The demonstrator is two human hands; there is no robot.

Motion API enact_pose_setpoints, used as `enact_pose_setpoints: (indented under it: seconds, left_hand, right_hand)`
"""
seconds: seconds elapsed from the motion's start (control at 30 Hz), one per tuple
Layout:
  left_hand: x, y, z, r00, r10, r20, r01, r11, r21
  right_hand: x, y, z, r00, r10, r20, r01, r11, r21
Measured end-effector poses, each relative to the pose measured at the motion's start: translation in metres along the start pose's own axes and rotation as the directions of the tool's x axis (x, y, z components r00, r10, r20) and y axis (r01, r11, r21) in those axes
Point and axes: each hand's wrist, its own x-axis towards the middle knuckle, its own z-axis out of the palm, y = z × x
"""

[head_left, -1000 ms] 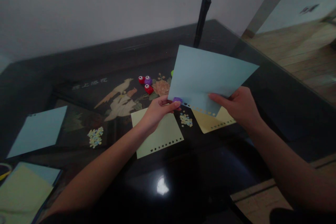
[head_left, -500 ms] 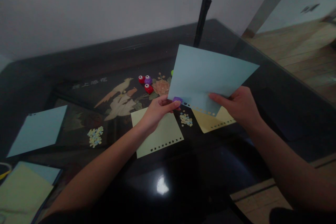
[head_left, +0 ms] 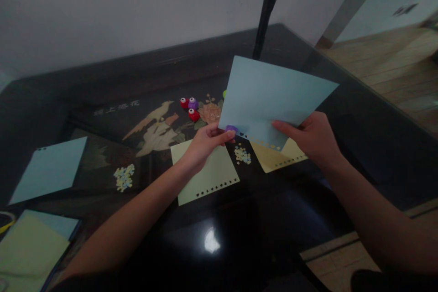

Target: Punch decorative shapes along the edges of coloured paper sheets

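A light blue sheet of paper (head_left: 270,93) is held up and tilted above the table, with a row of small punched shapes along its lower edge. My right hand (head_left: 313,139) pinches it at the lower right, thumb on the near face. At the lower left corner of the sheet, my left hand (head_left: 207,146) is closed on a purple craft punch (head_left: 232,128), its thumb pressing on it. Beneath lie a pale green sheet (head_left: 205,178) and a yellow sheet (head_left: 273,157), both with punched rows. Between them is a small pile of paper cut-outs (head_left: 242,155).
Two red craft punches (head_left: 193,115) and another purple punch (head_left: 192,103) stand behind my left hand. Another cut-out pile (head_left: 123,178), a blue sheet (head_left: 51,171) and stacked papers (head_left: 30,251) lie left. A black post (head_left: 264,23) rises at the back of the dark table (head_left: 157,68).
Almost nothing differs. Both hands keep their hold on the sheet and the punch in nearly the same place; the whole view shifts very slightly.
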Motion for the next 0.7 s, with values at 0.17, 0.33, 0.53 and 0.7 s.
enact_pose_setpoints:
  seconds: [0.17, 0.33, 0.53, 0.7]
  left_hand:
    - [0.0000, -0.0002, -0.0004, 1.000, 0.005, 0.000, -0.005, 1.000, 0.000]
    - [-0.0006, 0.0000, 0.0001, 1.000, 0.011, -0.011, -0.011, 1.000, 0.026]
    - [-0.0015, 0.0013, 0.0009, 1.000, 0.020, -0.009, -0.020, 0.999, 0.026]
    - [-0.0018, 0.0026, 0.0015, 1.000, 0.021, -0.017, -0.021, 0.999, 0.034]
  right_hand:
    - [-0.0005, 0.0006, 0.0000, 1.000, 0.011, 0.016, -0.012, 1.000, 0.015]
    - [-0.0011, -0.0013, 0.0000, 1.000, 0.003, 0.006, -0.003, 1.000, -0.001]
    - [-0.0010, -0.0043, 0.0000, 1.000, 0.028, -0.007, -0.028, 1.000, 0.004]
    - [-0.0013, -0.0048, 0.0000, 0.999, 0.037, -0.006, -0.037, 0.999, 0.007]
